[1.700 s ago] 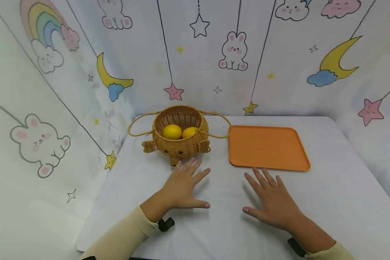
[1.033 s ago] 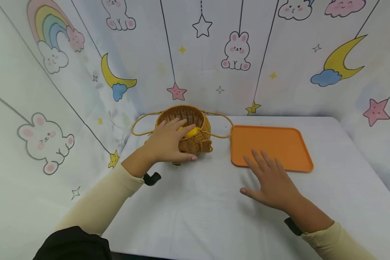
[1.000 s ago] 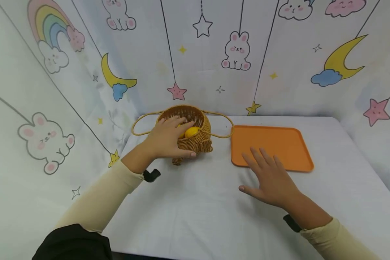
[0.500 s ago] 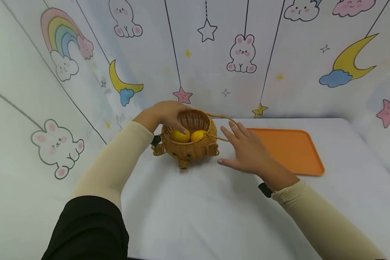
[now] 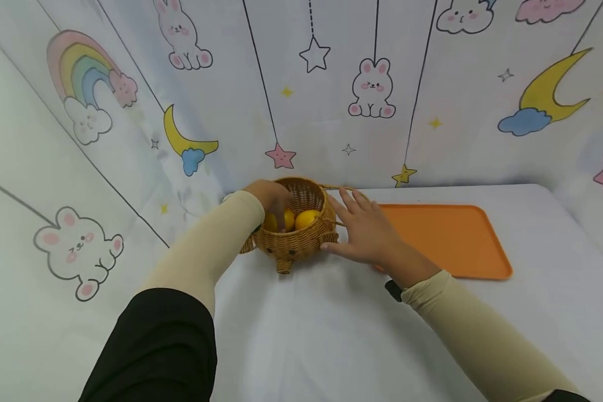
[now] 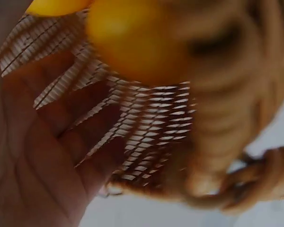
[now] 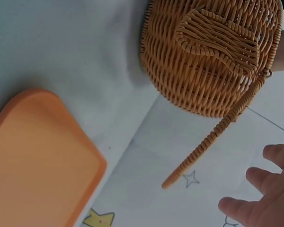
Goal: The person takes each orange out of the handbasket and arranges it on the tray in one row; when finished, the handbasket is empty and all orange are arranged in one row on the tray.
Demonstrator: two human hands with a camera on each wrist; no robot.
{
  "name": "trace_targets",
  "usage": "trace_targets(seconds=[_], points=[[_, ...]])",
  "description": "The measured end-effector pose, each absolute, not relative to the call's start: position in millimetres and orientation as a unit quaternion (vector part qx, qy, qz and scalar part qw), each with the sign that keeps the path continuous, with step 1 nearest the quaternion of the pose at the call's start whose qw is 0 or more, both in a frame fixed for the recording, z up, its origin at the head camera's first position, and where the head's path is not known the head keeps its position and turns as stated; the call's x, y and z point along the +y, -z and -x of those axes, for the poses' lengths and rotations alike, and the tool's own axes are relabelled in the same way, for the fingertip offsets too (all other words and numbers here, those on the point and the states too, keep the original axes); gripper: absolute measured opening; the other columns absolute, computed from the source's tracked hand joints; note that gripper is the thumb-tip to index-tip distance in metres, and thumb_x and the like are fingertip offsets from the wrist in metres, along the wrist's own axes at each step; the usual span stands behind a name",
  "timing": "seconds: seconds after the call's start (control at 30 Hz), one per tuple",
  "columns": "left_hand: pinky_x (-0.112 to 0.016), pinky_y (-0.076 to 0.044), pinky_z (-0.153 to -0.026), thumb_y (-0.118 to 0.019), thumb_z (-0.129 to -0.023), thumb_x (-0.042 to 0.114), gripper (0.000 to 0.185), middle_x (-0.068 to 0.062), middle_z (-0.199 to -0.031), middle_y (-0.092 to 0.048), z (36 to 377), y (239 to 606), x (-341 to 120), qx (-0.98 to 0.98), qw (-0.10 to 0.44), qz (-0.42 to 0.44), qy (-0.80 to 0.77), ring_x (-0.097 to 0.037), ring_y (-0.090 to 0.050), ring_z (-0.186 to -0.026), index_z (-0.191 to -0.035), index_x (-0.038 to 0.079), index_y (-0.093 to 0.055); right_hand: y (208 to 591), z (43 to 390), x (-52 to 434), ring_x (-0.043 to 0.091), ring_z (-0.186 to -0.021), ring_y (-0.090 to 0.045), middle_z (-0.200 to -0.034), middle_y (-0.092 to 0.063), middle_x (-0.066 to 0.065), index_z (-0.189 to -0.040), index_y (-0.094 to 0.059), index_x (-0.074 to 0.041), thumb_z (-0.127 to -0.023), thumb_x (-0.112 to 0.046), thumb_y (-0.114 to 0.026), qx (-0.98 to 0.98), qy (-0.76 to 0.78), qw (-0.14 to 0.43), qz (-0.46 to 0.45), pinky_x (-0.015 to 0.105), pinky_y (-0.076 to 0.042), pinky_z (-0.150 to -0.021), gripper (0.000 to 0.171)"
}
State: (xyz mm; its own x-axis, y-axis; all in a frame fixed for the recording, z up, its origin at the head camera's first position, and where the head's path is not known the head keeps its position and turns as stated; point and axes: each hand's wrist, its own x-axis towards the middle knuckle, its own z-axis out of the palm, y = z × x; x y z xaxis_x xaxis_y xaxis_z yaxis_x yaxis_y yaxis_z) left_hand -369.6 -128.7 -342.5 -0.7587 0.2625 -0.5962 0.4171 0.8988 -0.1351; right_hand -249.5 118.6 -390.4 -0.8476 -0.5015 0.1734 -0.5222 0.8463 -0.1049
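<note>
A woven wicker basket (image 5: 304, 244) with an animal face, ear flaps and looped handles holds two yellow lemons. My left hand (image 5: 274, 200) reaches down inside its left part, thumb over the left lemon (image 5: 289, 219). In the left wrist view that hand (image 6: 52, 142) has its fingers extended along the woven inner wall, just below a lemon (image 6: 132, 42). Beside it in the basket lies the right lemon (image 5: 307, 218). My right hand (image 5: 365, 229) is spread at the basket's right side, near the ear flap and the handle (image 7: 213, 137), its fingers straight and holding nothing.
An orange rectangular tray (image 5: 447, 240) lies flat to the right of the basket, partly behind my right forearm. Everything stands on a white-covered table (image 5: 331, 329). A printed cloth backdrop (image 5: 326, 123) rises right behind the basket.
My left hand has moved from the near table to over the basket and then down into it. My right hand has moved left from beside the tray to the basket's right side.
</note>
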Motion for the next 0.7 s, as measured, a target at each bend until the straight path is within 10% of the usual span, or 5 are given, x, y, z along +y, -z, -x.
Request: trace_targets(seconds=[0.7], points=[[-0.055,-0.029,-0.109,-0.086,-0.057,0.061,0.116,-0.005,-0.153,-0.035,403,355,-110,0.890,0.404,-0.142,0.159,-0.034,-0.027,-0.140,-0.153,0.024,-0.032,397,258,129,0.032,-0.147,-0.004,-0.162,-0.005,0.008,-0.154,0.008,-0.035,-0.076,-0.088,-0.036,-0.953,-0.095,0.073,-0.278,0.060,-0.015,-0.112,0.104]])
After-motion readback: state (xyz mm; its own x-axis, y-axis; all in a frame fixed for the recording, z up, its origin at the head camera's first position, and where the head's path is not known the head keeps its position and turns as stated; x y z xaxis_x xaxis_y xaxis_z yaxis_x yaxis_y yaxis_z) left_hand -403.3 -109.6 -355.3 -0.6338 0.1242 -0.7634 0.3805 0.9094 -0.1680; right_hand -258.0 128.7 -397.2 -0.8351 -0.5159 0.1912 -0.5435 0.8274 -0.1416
